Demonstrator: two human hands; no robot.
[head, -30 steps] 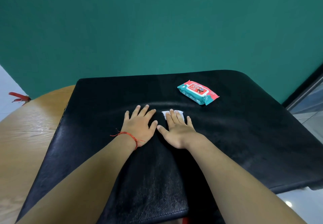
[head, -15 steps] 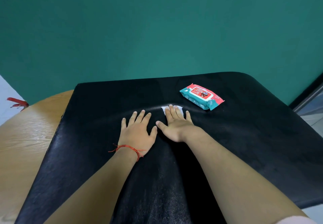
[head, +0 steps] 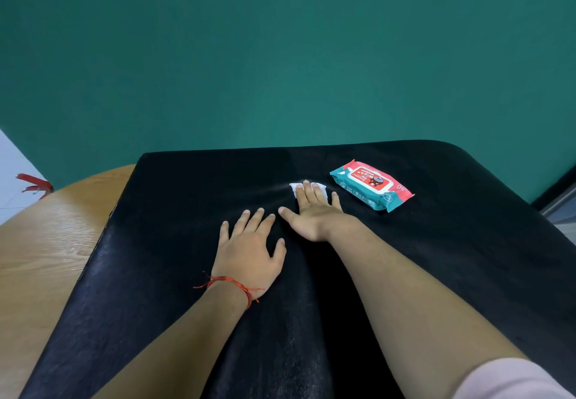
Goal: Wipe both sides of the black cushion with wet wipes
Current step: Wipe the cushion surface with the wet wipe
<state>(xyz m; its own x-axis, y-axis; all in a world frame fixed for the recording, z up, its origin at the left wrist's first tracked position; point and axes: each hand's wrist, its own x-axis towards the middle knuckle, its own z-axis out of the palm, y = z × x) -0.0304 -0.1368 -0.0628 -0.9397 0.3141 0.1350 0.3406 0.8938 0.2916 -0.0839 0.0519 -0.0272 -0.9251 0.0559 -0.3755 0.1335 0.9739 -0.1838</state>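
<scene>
The black cushion (head: 156, 274) looks like leather or a leather-like cover, finely grained with a dull sheen, and the table (head: 53, 243) at its nine o'clock is smooth pale wood with clear grain. The wipes pack (head: 371, 184) at one o'clock is glossy, crinkled plastic film, and the wipe (head: 294, 187) beside it is soft, matt white cloth or paper. The wall (head: 280, 56) at twelve o'clock is matt green.

Cushion (head: 467, 274) lies on table (head: 53, 243). On cushion: left hand (head: 249, 252) centre; right hand (head: 314, 215) farther back, atop wipe (head: 294, 187); wipe pack (head: 371, 185) far-right.
</scene>
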